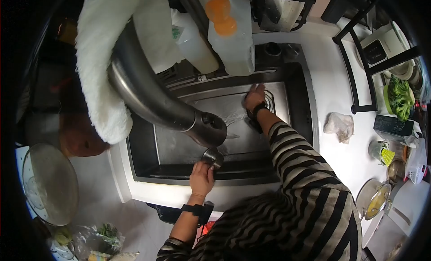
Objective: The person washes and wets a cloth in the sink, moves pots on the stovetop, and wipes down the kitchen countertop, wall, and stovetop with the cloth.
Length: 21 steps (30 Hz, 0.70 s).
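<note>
My left hand (pixel 201 179) is closed round a small round metal cup (pixel 213 157) at the front edge of the dark sink (pixel 206 167). The cup sits just below the mouth of the steel faucet (pixel 164 92). Deep in the basin, my right hand (pixel 256 98) reaches to the sink floor beside the round drain (pixel 269 100), its fingers stretched toward the back. Under that hand lies a dark shape that I cannot make out. Water spreads over the metal floor between the two hands.
Large plastic jugs (pixel 231 47) stand behind the sink. White fluffy cloth (pixel 101 72) drapes over the faucet. On the right counter are a crumpled cloth or bag (pixel 340 127), a black rack (pixel 352 74) and leafy greens (pixel 401 97). A glass lid (pixel 50 184) is at left.
</note>
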Each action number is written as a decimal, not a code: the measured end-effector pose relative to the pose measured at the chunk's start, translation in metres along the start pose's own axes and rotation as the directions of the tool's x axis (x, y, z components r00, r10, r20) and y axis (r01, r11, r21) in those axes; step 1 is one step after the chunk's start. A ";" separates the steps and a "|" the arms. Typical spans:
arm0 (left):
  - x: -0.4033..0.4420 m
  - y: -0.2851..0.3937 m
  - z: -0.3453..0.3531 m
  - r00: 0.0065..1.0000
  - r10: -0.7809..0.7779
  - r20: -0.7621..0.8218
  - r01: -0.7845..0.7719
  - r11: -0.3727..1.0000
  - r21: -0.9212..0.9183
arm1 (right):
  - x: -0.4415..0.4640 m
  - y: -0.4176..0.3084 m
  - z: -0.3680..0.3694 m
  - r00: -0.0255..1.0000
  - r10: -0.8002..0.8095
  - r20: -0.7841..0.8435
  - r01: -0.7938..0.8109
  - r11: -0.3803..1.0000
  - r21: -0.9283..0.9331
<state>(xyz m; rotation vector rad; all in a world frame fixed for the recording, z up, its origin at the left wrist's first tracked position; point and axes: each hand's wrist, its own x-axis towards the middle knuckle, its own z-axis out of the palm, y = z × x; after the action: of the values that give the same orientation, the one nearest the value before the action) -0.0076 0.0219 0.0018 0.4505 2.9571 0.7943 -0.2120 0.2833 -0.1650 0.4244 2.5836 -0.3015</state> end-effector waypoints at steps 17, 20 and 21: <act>-0.001 -0.003 0.003 0.999 0.025 0.023 -0.026 1.000 0.012 | -0.046 0.013 0.036 0.990 -0.131 0.056 0.139 0.975 -0.175; -0.002 -0.005 0.005 0.999 0.031 0.011 -0.031 0.999 -0.009 | -0.057 0.027 0.070 0.990 -0.092 -0.109 0.084 0.994 -0.077; -0.002 -0.004 0.004 0.999 0.035 0.005 -0.035 0.999 -0.005 | -0.063 0.035 0.077 0.918 -0.219 -0.332 0.148 0.963 -0.227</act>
<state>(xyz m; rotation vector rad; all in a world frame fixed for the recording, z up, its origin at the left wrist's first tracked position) -0.0062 0.0201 -0.0036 0.5043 2.9493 0.8026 -0.1135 0.2779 -0.2026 0.1724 2.9797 -0.0285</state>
